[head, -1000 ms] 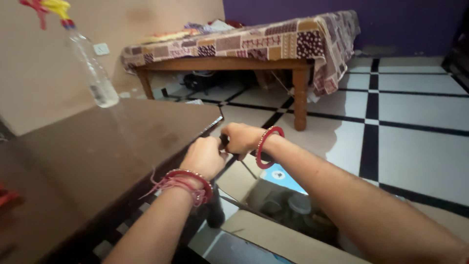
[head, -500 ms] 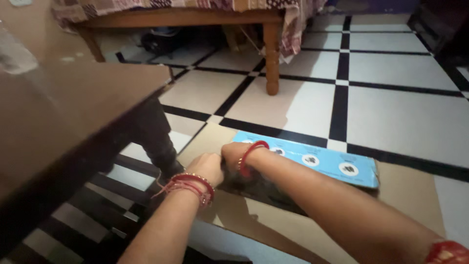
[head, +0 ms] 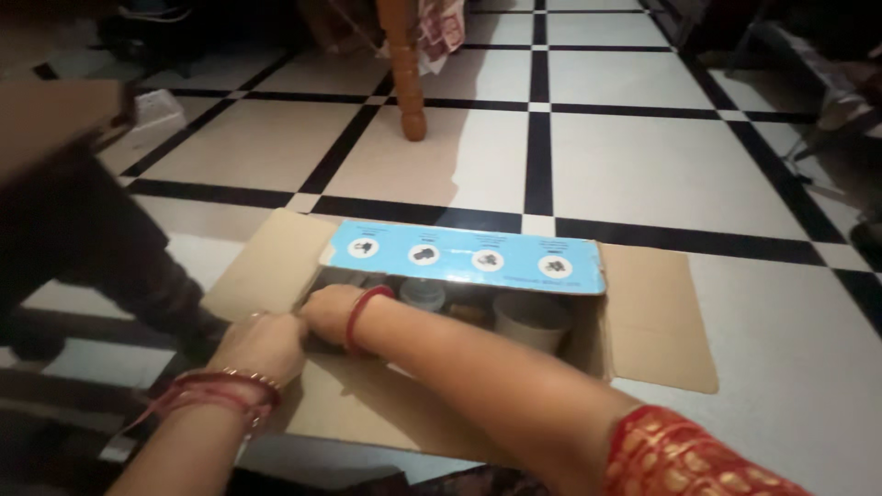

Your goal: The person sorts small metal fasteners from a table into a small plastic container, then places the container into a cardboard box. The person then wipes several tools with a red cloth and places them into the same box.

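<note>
Cardboard box (head: pixel 367 404) sits open on the tiled floor (head: pixel 661 165) in the lower middle of the head view, its plain brown flaps spread flat to the near side, the left and the right, while the far flap (head: pixel 464 257) stands up and shows a light blue printed face with a row of small round pictures. Inside, in shadow, stand a pale round tub (head: pixel 533 320) toward the right and a smaller round lidded jar (head: pixel 423 294) left of it — the rest of the contents is too dark to tell.

Both hands meet at the box's left inner edge. The right hand (head: pixel 329 310), with a red bangle (head: pixel 363 314) on the wrist and a red patterned sleeve (head: pixel 689 459) at the lower right, reaches into the opening; its fingers are curled, but what they hold is hidden. The left hand (head: pixel 262 347) lies just beside it on the near flap, wearing bangles and red thread (head: pixel 216 390); its fingers are bent under, and I cannot tell whether they grip anything.

The floor is smooth — pale square tiles with black bands. A turned wooden leg (head: pixel 404 73) stands at the upper middle, and a dark worktop (head: pixel 55 119) edges in at the upper left.
</note>
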